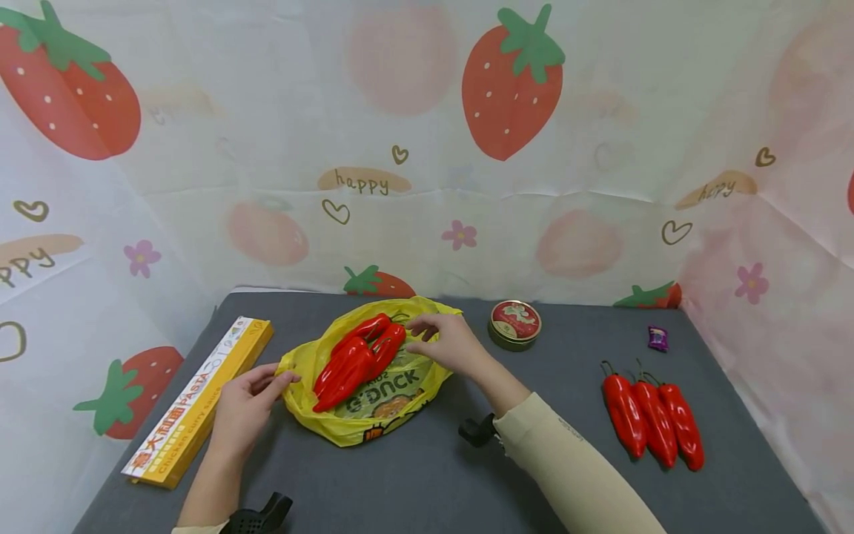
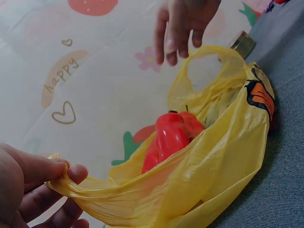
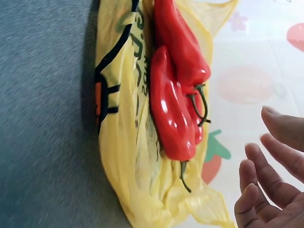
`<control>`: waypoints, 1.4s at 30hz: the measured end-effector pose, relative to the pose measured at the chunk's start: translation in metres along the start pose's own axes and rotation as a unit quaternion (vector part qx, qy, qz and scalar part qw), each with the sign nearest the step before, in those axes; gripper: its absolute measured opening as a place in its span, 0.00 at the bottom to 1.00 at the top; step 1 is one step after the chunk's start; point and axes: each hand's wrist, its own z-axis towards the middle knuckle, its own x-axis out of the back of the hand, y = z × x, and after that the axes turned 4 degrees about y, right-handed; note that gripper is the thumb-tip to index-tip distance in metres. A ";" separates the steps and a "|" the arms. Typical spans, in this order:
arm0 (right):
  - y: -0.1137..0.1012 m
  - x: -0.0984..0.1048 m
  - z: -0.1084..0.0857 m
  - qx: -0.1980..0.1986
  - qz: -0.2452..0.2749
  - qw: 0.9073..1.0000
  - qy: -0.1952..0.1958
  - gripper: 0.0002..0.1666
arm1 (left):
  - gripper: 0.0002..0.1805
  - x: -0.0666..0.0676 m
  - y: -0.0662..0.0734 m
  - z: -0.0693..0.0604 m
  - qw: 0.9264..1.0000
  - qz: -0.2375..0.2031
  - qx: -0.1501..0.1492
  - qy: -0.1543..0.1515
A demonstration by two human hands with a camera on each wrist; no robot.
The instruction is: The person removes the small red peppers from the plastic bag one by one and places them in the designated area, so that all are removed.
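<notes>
A yellow plastic bag (image 1: 320,426) lies spread on the grey table with several red peppers (image 1: 347,377) inside it. My left hand (image 1: 243,411) pinches the bag's left edge between thumb and fingertips; the left wrist view shows the plastic (image 2: 156,197) pulled taut from that grip. Over the bag's right side hovers my right hand (image 1: 455,345), its fingers loosely bent. The right wrist view shows nothing held in those fingers (image 3: 266,175), apart from the peppers (image 3: 171,109) and their green stems.
Left of the bag lies a long yellow-and-white pasta box (image 1: 200,400). A round red-lidded tin (image 1: 515,325) stands to the right at the back. Three more red peppers (image 1: 654,419) lie at the right, with a small purple packet (image 1: 657,339) behind them. A strawberry-print cloth (image 1: 427,148) hangs behind.
</notes>
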 end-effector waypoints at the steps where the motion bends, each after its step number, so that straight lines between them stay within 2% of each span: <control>1: -0.001 -0.002 0.003 -0.001 0.001 1.000 -0.006 0.21 | 0.26 0.000 0.000 0.000 1.000 0.000 0.001 0.000; 11: -0.009 -0.030 0.034 -0.018 0.022 0.998 -0.059 0.24 | 0.25 0.000 0.001 -0.001 1.000 0.001 -0.001 0.003; 17: -0.011 -0.043 0.046 -0.020 0.038 0.993 -0.110 0.27 | 0.25 0.000 0.001 -0.001 1.000 -0.003 0.000 -0.002; 27: -0.011 -0.056 0.057 -0.014 -0.029 0.986 -0.166 0.28 | 0.25 0.000 0.000 0.000 1.000 -0.001 0.000 0.002; 34: -0.012 -0.061 0.056 -0.018 -0.062 0.983 -0.171 0.26 | 0.26 0.001 -0.001 0.000 1.000 0.004 0.000 0.001; 38: -0.009 -0.059 0.055 -0.012 -0.026 0.986 -0.164 0.24 | 0.26 0.002 0.000 0.000 1.000 0.004 0.006 0.001; 42: -0.009 -0.049 0.052 -0.013 0.076 0.985 -0.155 0.25 | 0.26 0.002 0.000 0.001 1.000 0.001 0.004 0.002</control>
